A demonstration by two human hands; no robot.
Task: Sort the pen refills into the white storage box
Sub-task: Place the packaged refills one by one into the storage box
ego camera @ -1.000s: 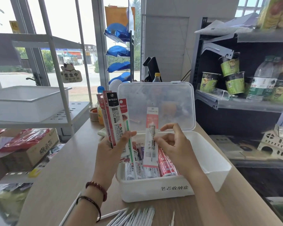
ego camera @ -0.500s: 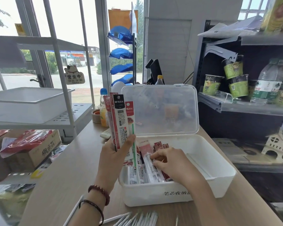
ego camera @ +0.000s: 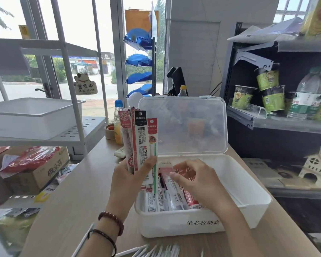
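Observation:
My left hand (ego camera: 126,182) grips a fan of packaged pen refills (ego camera: 139,138), held upright just left of the white storage box (ego camera: 248,184). The box stands on the wooden counter with its clear lid (ego camera: 183,125) raised at the back. Several refill packs (ego camera: 167,199) lie in the box's left half. Over those packs is my right hand (ego camera: 198,182), fingers loosely bent and blurred, with the fingertips at the top of a pack and nothing plainly held. Loose white refills (ego camera: 156,251) lie at the counter's near edge.
An orange drink bottle (ego camera: 118,125) and a tape roll (ego camera: 110,131) stand behind my left hand. To the left, a white rack carries a white tray (ego camera: 32,115), with a cardboard box (ego camera: 35,171) below. Cup noodles (ego camera: 269,89) and bottles fill the right-hand shelf.
My right hand lowered one refill pack into the box, laid it among the others and let go; it now lifts slightly. My left hand kept its bundle upright.

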